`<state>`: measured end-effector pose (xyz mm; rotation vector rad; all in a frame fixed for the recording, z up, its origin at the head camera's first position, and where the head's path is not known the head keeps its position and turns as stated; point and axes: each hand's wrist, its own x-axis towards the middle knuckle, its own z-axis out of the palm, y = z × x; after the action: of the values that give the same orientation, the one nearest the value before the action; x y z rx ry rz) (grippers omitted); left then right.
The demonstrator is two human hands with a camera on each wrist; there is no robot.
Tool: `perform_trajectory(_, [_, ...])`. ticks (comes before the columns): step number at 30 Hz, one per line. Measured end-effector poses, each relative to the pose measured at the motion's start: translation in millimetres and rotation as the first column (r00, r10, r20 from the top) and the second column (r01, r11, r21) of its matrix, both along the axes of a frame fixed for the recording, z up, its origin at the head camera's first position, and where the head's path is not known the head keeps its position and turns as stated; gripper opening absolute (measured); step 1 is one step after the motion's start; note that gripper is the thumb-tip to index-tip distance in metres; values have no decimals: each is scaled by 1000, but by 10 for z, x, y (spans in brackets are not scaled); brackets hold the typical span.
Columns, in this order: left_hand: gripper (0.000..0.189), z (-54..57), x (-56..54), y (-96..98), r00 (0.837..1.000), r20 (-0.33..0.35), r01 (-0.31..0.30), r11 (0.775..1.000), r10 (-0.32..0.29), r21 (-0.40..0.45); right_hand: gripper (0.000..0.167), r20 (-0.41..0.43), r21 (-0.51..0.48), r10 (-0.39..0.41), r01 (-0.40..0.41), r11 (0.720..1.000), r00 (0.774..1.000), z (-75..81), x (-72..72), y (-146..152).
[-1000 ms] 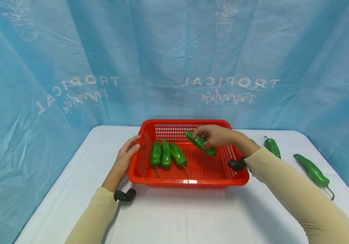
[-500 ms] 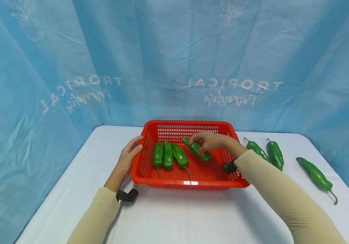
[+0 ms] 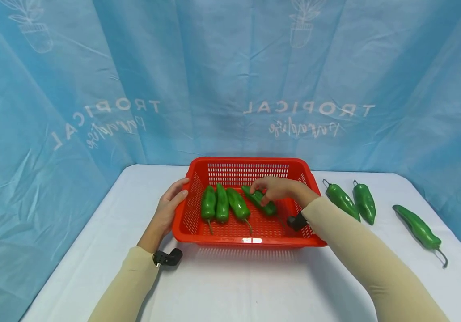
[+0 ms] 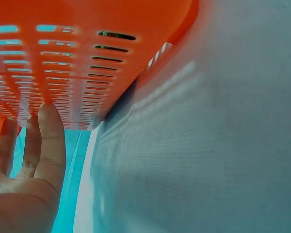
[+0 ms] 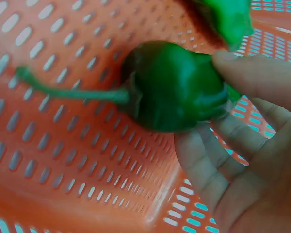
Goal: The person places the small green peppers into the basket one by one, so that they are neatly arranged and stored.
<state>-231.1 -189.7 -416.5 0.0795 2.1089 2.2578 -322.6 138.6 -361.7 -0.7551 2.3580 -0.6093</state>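
My right hand point(image 3: 272, 187) is inside the red basket point(image 3: 250, 241), holding a glossy green pepper point(image 3: 268, 208) between thumb and fingers. In the right wrist view this pepper point(image 5: 169, 90) is close to the perforated floor, its curved stem pointing left; whether it touches is unclear. Three more green peppers lie side by side in the left half: one by the wall point(image 3: 208, 203), a middle pepper point(image 3: 222, 205) and one tilted pepper point(image 3: 238, 205). My left hand point(image 3: 167, 208) touches the basket's left side. The left wrist view shows straight fingers point(image 4: 52, 141) against the slotted outer wall.
Right of the basket, two green peppers lie together on the white table point(image 3: 230, 286): a near one point(image 3: 343, 201) and its neighbour point(image 3: 364, 203). A third, longer pepper point(image 3: 418, 228) lies near the right edge. A blue curtain point(image 3: 222, 80) hangs behind.
My right hand has lowered the pepper toward the basket floor and moved slightly left. The pepper pair on the right has come into full view. My left hand stays at the basket's side.
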Motion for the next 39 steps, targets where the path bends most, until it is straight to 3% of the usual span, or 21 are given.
perform_trajectory(11, [47,-15,-29,1,1000,-3,0,1000,0,8,44,72,-28,-52,54,998,996,-65,-52,50])
perform_trajectory(17, [48,-18,-16,9,1000,6,3,1000,-3,3,49,200,-56,-64,76,996,978,-66,-20,40])
perform_trajectory(22, [47,-13,-12,1,1000,-4,-5,1000,5,2,50,186,-79,-57,72,994,981,-71,-7,-16])
perform_trajectory(30, [47,-21,-7,-11,1000,1,-6,1000,6,7,49,303,-120,-102,144,982,947,-106,8,-80])
perform_trajectory(39, [49,-20,-19,0,1000,-11,0,1000,0,18,49,347,-141,-113,171,975,931,-112,25,-86])
